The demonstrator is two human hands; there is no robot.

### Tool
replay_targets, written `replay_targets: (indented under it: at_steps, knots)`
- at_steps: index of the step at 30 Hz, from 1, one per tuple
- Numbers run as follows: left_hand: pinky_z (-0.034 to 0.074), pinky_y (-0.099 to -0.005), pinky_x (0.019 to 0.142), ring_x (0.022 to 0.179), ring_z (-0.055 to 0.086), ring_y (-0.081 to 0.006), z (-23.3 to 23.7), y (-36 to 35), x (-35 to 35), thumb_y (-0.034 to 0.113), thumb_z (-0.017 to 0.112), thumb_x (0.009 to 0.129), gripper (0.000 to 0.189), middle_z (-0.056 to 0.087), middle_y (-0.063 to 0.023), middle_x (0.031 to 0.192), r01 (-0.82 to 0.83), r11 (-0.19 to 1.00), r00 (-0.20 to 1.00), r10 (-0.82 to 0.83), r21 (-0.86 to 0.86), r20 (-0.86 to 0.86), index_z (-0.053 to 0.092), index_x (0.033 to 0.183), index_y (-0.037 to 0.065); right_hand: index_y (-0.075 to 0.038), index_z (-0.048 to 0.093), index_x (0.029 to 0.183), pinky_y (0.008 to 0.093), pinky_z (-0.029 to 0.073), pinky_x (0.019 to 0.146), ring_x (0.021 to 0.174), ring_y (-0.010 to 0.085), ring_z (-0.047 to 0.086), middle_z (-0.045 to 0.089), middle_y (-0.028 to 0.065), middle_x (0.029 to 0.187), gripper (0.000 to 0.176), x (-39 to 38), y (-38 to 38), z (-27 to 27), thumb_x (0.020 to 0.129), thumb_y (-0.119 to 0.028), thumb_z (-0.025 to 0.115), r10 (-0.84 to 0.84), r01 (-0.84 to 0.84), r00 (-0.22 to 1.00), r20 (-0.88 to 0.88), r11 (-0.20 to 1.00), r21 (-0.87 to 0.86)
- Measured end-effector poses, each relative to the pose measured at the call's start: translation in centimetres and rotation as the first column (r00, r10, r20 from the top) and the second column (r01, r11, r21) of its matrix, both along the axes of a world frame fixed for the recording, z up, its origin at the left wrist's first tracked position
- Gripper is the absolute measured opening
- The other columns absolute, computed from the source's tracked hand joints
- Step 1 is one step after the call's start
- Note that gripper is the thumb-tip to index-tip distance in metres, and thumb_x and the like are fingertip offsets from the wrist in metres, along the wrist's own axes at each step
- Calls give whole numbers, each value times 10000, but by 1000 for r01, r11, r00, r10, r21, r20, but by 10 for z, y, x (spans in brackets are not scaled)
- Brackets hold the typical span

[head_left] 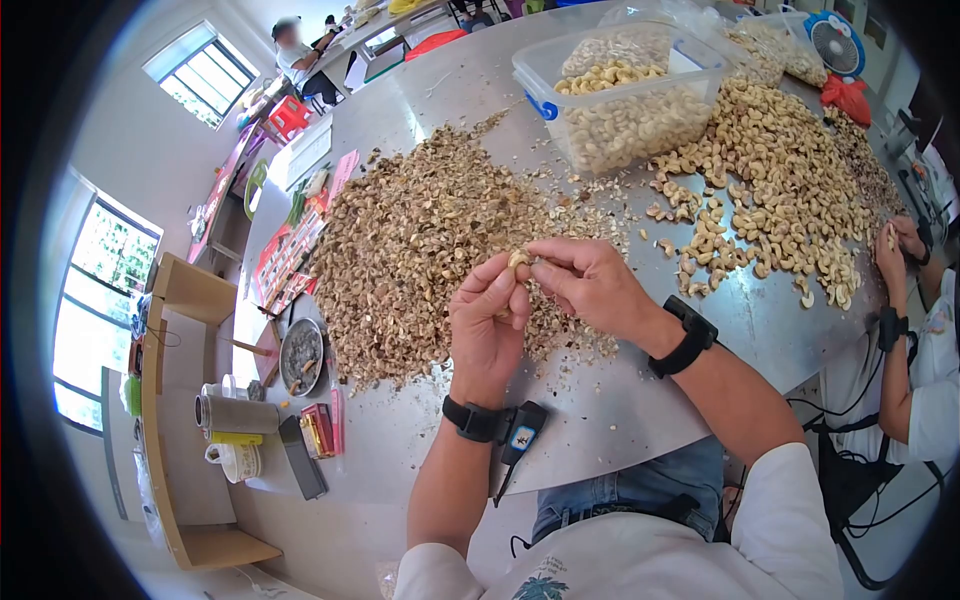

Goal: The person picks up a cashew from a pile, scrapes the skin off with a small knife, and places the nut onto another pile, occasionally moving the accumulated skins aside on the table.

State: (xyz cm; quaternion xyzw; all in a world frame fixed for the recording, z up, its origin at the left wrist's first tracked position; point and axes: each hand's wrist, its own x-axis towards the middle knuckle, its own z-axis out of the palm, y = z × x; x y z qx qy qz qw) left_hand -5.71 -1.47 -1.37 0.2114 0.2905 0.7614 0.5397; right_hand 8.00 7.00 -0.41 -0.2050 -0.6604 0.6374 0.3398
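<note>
Between the fingertips of both hands is a pale cashew nut (518,259), held above the edge of a large heap of brownish shell and skin bits (420,250). My left hand (488,305) pinches it from the left, fingers curled. From the right, my right hand (590,285) closes thumb and forefinger at the nut; whether a small tool or peel is in them I cannot make out. A wide pile of cashews (780,190) lies on the metal table to the right. Behind the hands stands a clear plastic box (640,125) with cashews in it.
The metal table (560,440) carries a metal bowl (302,355), a steel cup (235,414), a mug (238,462) and a dark box (302,458) at left. A blue fan (835,45) and red bag (847,100) stand far right. A co-worker's hands (895,250) are at the right edge.
</note>
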Motion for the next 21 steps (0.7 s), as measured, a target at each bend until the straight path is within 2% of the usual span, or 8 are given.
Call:
replay_targets:
  at_steps: [2,5,8,11,17,21]
  knots:
    - [424,-210,501,572,543,-120,0,-1,-1,2,564,878,209,658,-148,914,0,1000,1000,0,-3,3,621,1080,1,56,610,1043,218,391,509,594,46,483,555,-1,679,229,-1,-4,5,894,-113,564,13,-14,999,-37,999,-42]
    - [427,-214,507,570,541,-120,2,-1,0,3,563,879,208,657,-146,914,3,1000,1000,-3,-2,5,625,1078,4,51,598,1059,215,369,480,563,37,461,532,-7,661,233,3,-3,8,903,-115,552,74,-82,996,-43,975,-208]
    - [427,-215,507,566,537,-120,2,-1,0,5,563,880,209,655,-146,915,-2,1000,1000,2,-1,5,626,1079,4,47,585,1087,216,354,461,536,35,446,518,-7,648,245,2,-4,10,911,-117,537,36,-51,997,-66,970,-238]
    - [425,-209,505,564,536,-123,3,-1,-1,7,562,881,210,653,-148,915,-2,1000,1000,2,4,13,625,1081,1,45,580,1103,216,359,465,538,40,452,522,-8,654,254,3,-1,8,913,-117,532,41,-40,999,8,995,-94]
    - [426,-204,476,576,530,-121,1,0,-1,4,532,896,226,649,-148,928,3,1000,1000,-3,17,-1,600,1111,-21,25,585,1133,197,374,462,523,41,459,527,-7,659,251,1,0,4,935,-117,525,28,-29,1000,8,999,40]
    - [428,-205,478,571,535,-125,1,-1,0,0,527,896,227,647,-161,920,6,1000,1000,-6,28,-15,601,1109,-25,31,598,1108,211,372,474,563,46,474,540,0,686,267,5,0,9,918,-147,542,33,-40,999,-43,983,-177]
